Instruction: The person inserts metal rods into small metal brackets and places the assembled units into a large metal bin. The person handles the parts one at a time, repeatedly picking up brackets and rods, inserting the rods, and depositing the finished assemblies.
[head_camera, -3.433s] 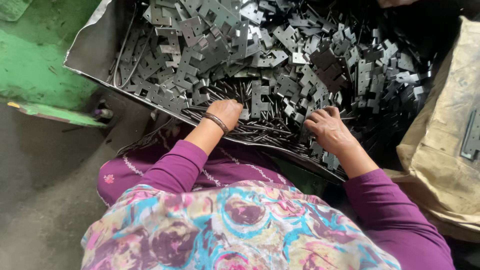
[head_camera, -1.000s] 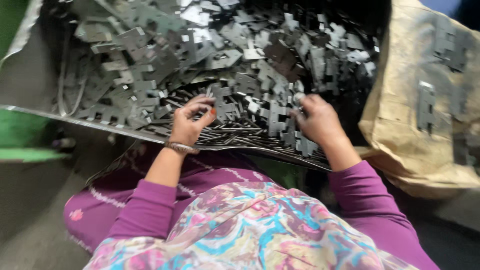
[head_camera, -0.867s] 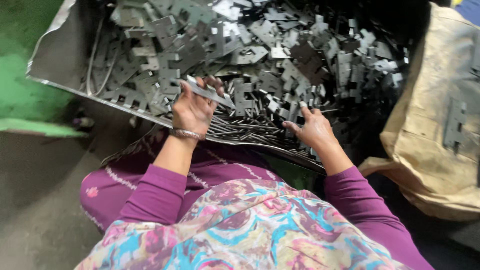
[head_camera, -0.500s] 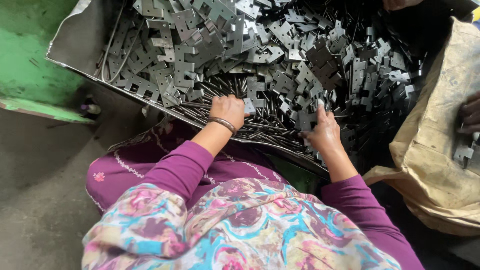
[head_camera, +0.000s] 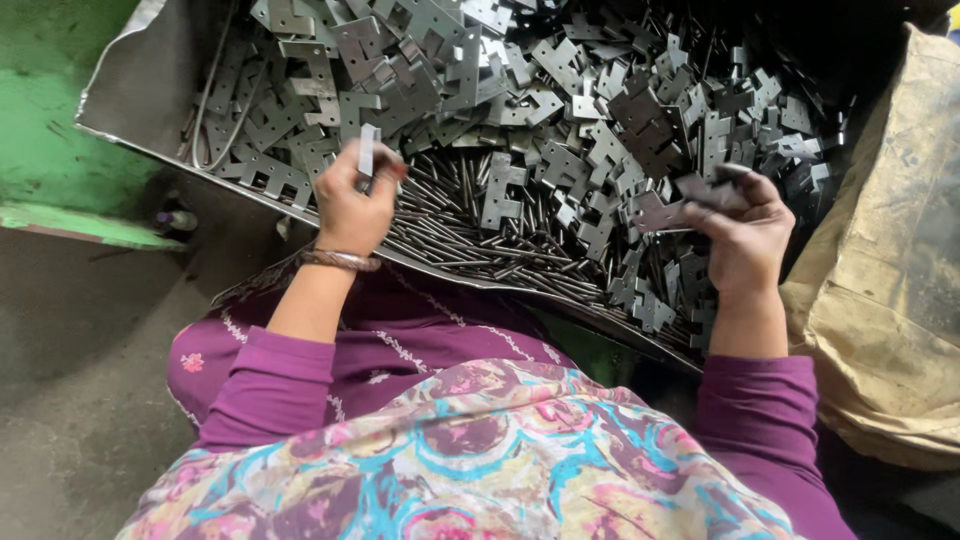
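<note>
The person's left hand (head_camera: 352, 200) is raised just above the near edge of a big dented sheet-metal tray (head_camera: 140, 95), its fingers (head_camera: 385, 165) closed round a small flat grey steel plate (head_camera: 366, 150) that stands upright out of the grip. A thin metal bangle (head_camera: 340, 260) sits on that wrist. The right hand (head_camera: 745, 235) hovers over the right part of the tray, its fingers (head_camera: 735, 180) curled and pinching a notched grey steel hinge leaf (head_camera: 665, 212) that sticks out to the left, lying roughly flat. Below both hands the tray holds a deep heap of similar notched steel stampings (head_camera: 560, 90), and along its near side lies a bed of thin dark steel pins (head_camera: 470, 235), between the two hands. A worn tan sack (head_camera: 890, 300) stands just beside the tray on the right. A green painted metal frame (head_camera: 60, 130) stands at the left. The purple sleeves (head_camera: 285, 385) and a patterned multicoloured cloth (head_camera: 470, 460) fill the foreground.
</note>
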